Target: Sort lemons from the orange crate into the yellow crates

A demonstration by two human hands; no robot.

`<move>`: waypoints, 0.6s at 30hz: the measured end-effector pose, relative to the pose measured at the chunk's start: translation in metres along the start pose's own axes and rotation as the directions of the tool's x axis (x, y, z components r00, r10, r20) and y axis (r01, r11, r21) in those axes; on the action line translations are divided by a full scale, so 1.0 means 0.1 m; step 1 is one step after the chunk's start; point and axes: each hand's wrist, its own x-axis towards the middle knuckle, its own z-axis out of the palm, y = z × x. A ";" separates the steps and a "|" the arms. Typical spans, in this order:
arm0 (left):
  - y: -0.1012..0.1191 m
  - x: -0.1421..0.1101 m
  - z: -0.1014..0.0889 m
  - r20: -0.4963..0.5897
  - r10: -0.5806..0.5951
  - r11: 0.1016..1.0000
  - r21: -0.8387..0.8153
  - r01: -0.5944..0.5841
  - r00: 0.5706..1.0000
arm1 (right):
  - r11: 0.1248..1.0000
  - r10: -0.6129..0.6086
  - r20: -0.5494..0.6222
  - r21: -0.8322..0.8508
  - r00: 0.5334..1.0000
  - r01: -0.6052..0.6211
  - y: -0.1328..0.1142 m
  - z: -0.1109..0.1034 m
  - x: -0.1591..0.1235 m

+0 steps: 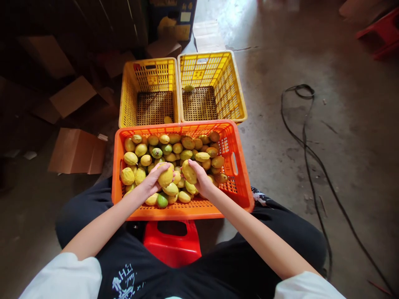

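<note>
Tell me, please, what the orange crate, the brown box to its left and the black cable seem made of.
Orange crate: probably moulded plastic, semi-gloss, given its even colour and slotted walls.
Brown box: likely cardboard, matte, given its flat panels and folds.
Black cable: perhaps rubber or plastic sheathing, dullish, given its loose curves.

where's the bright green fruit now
In the head view, the bright green fruit lies left of centre in the orange crate, below the left hand.

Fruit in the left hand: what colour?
The fruit in the left hand is yellow; it shows best in the head view.
</note>
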 end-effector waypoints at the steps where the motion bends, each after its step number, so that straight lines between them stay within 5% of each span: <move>1: 0.00 -0.01 0.00 0.012 0.002 1.000 0.006 -0.002 1.000 | 1.000 0.000 -0.002 -0.003 1.000 0.000 -0.01 0.00 -0.01; 8: 0.02 -0.03 0.02 -0.084 0.057 0.998 0.002 -0.057 0.995 | 0.999 -0.026 0.018 -0.034 0.999 0.027 -0.07 0.02 -0.07; 18: 0.10 -0.06 0.17 -0.208 -0.032 0.989 -0.149 0.000 0.978 | 0.991 -0.126 -0.040 -0.053 0.991 0.124 -0.04 0.01 -0.06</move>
